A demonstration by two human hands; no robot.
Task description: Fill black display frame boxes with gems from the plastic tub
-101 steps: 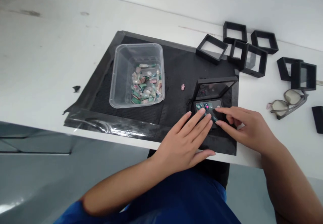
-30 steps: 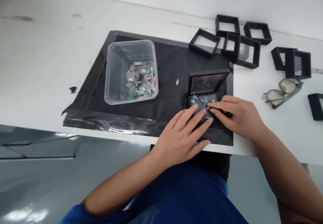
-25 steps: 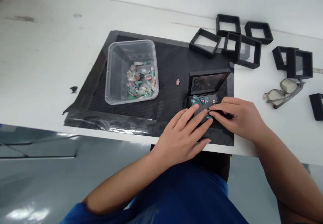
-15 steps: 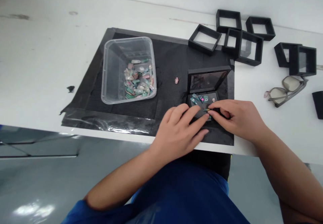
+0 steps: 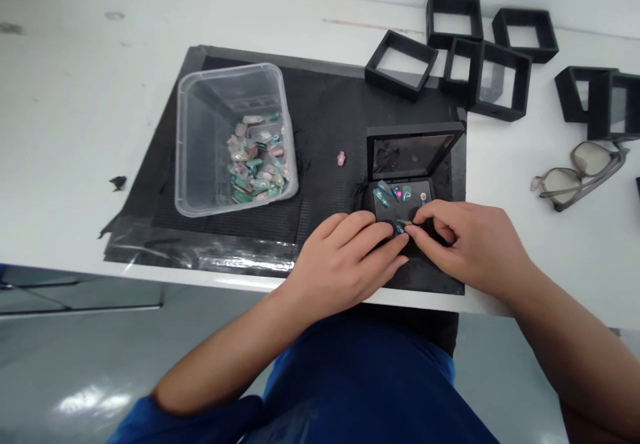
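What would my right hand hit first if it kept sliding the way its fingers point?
Probably the left hand's fingertips: the right hand points leftward across the open black display case, and both hands' fingertips nearly meet there.

A clear tub (image 5: 233,139) is sitting at your ten o'clock on the black mat (image 5: 325,111), with a heap of pale and green stones (image 5: 256,161) lying in its near right corner. A lone pink stone (image 5: 341,158) is lying on the mat at twelve. Empty black frames (image 5: 465,51) are clustering at one o'clock on the white table (image 5: 75,97). Glasses (image 5: 580,172) are lying at two o'clock, near two more frames.
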